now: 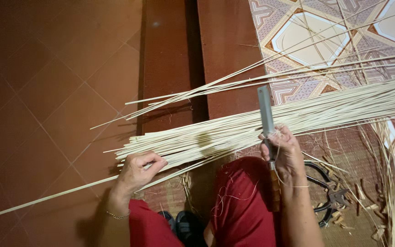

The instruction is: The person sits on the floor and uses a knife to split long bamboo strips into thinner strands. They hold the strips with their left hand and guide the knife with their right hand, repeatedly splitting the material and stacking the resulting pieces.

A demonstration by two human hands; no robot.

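Note:
My left hand [139,170] pinches one long pale bamboo strip [46,196] that runs off toward the lower left. My right hand [285,152] grips a flat-bladed knife [265,110], blade pointing up and away, its wooden handle below my fist. A thick bundle of thin bamboo strips [261,123] lies across my lap, fanning to the upper right. My knee in red trousers [243,196] sits under the bundle.
Loose strips [298,68] lie farther away over a patterned tile floor [312,32]. Dark shears [330,194] rest on a woven mat [362,164] at right, among shavings. A raised red step [225,45] and red tiles [46,91] fill the left.

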